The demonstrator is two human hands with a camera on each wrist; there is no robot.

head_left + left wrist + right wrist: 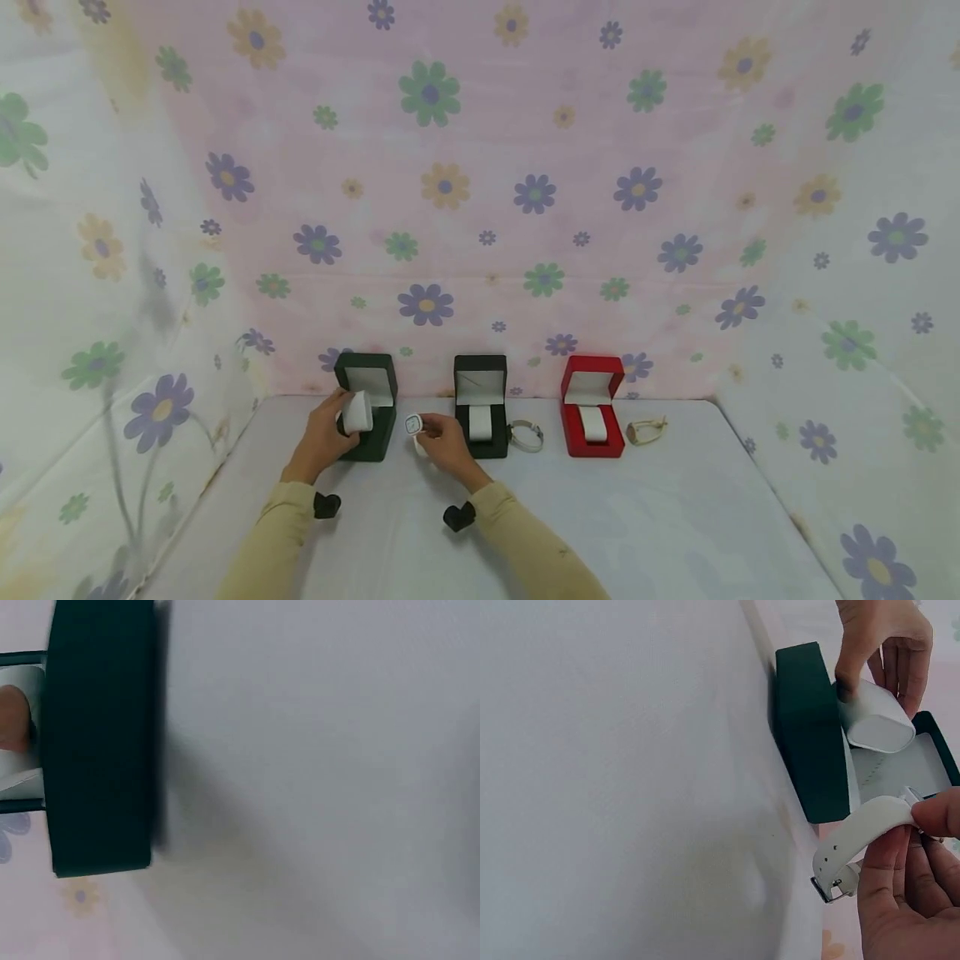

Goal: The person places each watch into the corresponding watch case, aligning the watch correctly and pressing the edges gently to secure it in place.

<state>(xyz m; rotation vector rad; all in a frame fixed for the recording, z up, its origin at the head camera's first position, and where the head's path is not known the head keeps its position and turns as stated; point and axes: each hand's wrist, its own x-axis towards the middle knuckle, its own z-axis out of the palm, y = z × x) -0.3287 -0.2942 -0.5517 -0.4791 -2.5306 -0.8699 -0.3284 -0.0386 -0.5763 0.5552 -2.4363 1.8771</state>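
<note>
My left hand (321, 435) grips a white watch cushion (881, 724) between thumb and fingers, just over the base of an open dark green watch box (377, 433). In the left wrist view the side of that green box (101, 742) hides most of the hand, leaving one fingertip (13, 720) visible. To the right of the box, my right hand (446, 446) pinches a white-strapped watch (862, 832) near its case. Its square dial (413, 424) shows in the head view, and the strap hangs curved with its buckle low in the right wrist view.
A black watch box (480, 452) stands open with a white cushion in it, a bracelet watch (527, 436) close at its right. Further right are an open red watch box (596, 446) with a cushion and a gold watch (647, 430). Flowered cloth (465, 150) walls the white table (675, 517).
</note>
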